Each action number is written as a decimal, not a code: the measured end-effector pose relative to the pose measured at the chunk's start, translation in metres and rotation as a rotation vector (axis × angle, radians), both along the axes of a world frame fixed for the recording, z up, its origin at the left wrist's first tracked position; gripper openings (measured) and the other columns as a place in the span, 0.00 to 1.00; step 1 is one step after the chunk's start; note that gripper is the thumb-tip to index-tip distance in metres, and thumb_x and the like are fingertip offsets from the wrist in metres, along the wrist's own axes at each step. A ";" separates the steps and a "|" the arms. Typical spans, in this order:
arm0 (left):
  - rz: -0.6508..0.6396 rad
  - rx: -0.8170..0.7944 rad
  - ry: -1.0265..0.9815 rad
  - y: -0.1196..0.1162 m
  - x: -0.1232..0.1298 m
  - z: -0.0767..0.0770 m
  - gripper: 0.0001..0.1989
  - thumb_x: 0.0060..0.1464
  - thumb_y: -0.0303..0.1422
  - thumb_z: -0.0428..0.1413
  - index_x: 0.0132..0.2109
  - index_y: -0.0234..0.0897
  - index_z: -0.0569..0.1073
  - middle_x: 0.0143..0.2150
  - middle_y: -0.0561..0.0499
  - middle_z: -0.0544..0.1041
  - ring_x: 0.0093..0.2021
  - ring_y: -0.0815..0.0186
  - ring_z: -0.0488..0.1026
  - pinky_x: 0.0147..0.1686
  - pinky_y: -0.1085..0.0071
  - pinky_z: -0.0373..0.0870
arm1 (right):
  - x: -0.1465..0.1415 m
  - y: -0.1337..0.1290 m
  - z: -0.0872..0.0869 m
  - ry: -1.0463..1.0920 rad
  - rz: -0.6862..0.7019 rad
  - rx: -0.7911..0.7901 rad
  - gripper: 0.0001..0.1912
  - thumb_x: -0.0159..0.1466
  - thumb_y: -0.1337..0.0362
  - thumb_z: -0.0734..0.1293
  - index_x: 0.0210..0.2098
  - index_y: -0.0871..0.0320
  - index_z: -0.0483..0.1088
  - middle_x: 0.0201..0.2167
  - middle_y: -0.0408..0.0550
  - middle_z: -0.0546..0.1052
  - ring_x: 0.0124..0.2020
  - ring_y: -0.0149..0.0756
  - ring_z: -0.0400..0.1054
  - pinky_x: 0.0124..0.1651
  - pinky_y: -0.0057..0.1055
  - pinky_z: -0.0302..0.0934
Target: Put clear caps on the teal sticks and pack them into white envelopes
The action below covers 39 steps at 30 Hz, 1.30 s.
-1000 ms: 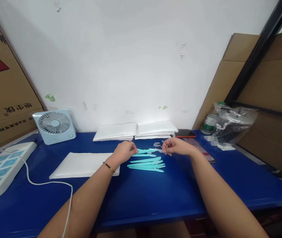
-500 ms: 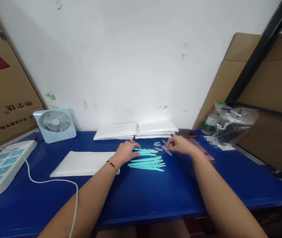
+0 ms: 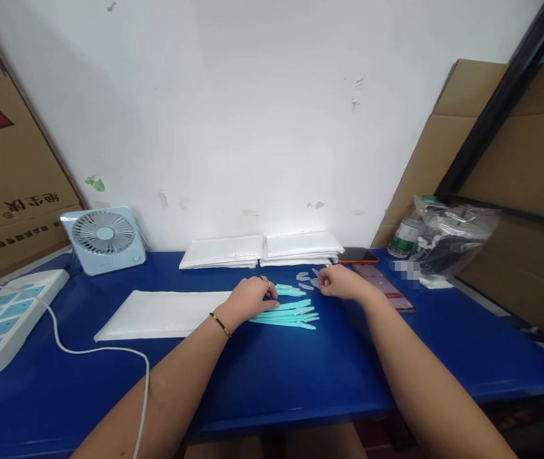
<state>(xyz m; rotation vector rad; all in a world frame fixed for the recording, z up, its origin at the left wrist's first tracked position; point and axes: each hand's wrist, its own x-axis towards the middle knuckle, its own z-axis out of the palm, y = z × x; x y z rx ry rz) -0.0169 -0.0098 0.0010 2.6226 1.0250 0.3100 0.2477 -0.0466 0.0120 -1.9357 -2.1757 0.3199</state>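
Observation:
Two groups of slim turquoise sticks that look like eyebrow razors lie on the blue table (image 3: pixel 300 376). My left hand (image 3: pixel 251 298) rests over their left ends, fingers bent and thumb apart from them. The thumb touches the nearer razors (image 3: pixel 286 317); the farther razors (image 3: pixel 291 290) show just beyond the fingers. My right hand (image 3: pixel 341 282) is closed in a pinch at the small translucent caps (image 3: pixel 304 276), its fingertips on one of them. Several caps lie loose left of those fingertips. Left of my left hand lies a flat white padded pouch (image 3: pixel 157 313), partly under the wrist.
Two stacks of white pouches (image 3: pixel 224 250) stand against the wall. A blue fan (image 3: pixel 106 236) and a white power strip (image 3: pixel 14 319) with a cable are at left. Two phones, one dark (image 3: pixel 358 255), a bottle (image 3: pixel 404 237) and a plastic bag (image 3: pixel 458 236) sit at right.
My left hand has slid right and nearer to me, from the farther razors to the nearer ones. My right hand has shifted slightly, its fingers still at the caps.

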 end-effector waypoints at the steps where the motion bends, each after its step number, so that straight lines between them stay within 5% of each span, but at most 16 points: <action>1: -0.001 -0.012 0.014 0.000 0.001 -0.001 0.10 0.48 0.41 0.55 0.33 0.41 0.76 0.35 0.51 0.76 0.36 0.64 0.71 0.33 0.74 0.63 | 0.001 0.000 0.001 0.034 0.001 0.010 0.05 0.48 0.68 0.66 0.26 0.58 0.72 0.27 0.48 0.75 0.27 0.34 0.66 0.28 0.26 0.54; 11: -0.017 -0.040 0.050 0.000 0.000 -0.004 0.08 0.49 0.38 0.54 0.31 0.40 0.74 0.31 0.52 0.77 0.29 0.67 0.71 0.24 0.74 0.58 | 0.003 -0.005 0.007 0.442 0.108 -0.014 0.07 0.50 0.67 0.63 0.30 0.59 0.68 0.20 0.41 0.69 0.22 0.30 0.64 0.26 0.25 0.57; 19: -0.017 0.046 0.013 -0.002 -0.002 0.003 0.10 0.56 0.33 0.45 0.31 0.38 0.69 0.30 0.50 0.74 0.28 0.67 0.68 0.27 0.72 0.59 | -0.005 -0.012 0.015 0.451 0.178 -0.007 0.08 0.48 0.69 0.64 0.29 0.60 0.71 0.17 0.39 0.66 0.19 0.26 0.58 0.22 0.23 0.53; 23: 0.009 -0.076 -0.145 -0.002 -0.006 0.006 0.11 0.59 0.35 0.40 0.37 0.38 0.65 0.29 0.52 0.71 0.27 0.67 0.65 0.28 0.72 0.60 | -0.006 -0.011 0.014 0.472 0.190 0.089 0.07 0.51 0.67 0.65 0.30 0.61 0.72 0.18 0.41 0.68 0.20 0.27 0.60 0.24 0.23 0.55; 30: 0.034 -0.185 -0.311 0.006 -0.006 0.001 0.13 0.58 0.39 0.40 0.32 0.38 0.64 0.26 0.56 0.64 0.27 0.69 0.60 0.28 0.73 0.58 | -0.012 -0.009 0.015 0.456 0.298 0.502 0.06 0.54 0.66 0.66 0.27 0.58 0.76 0.30 0.48 0.74 0.29 0.32 0.68 0.31 0.27 0.61; 39: 0.083 -0.190 -0.308 0.004 -0.010 0.007 0.13 0.56 0.39 0.41 0.30 0.38 0.63 0.26 0.55 0.64 0.27 0.69 0.59 0.27 0.73 0.56 | -0.011 -0.009 0.013 0.631 0.212 0.457 0.07 0.52 0.61 0.69 0.27 0.59 0.77 0.32 0.50 0.74 0.30 0.34 0.70 0.31 0.29 0.64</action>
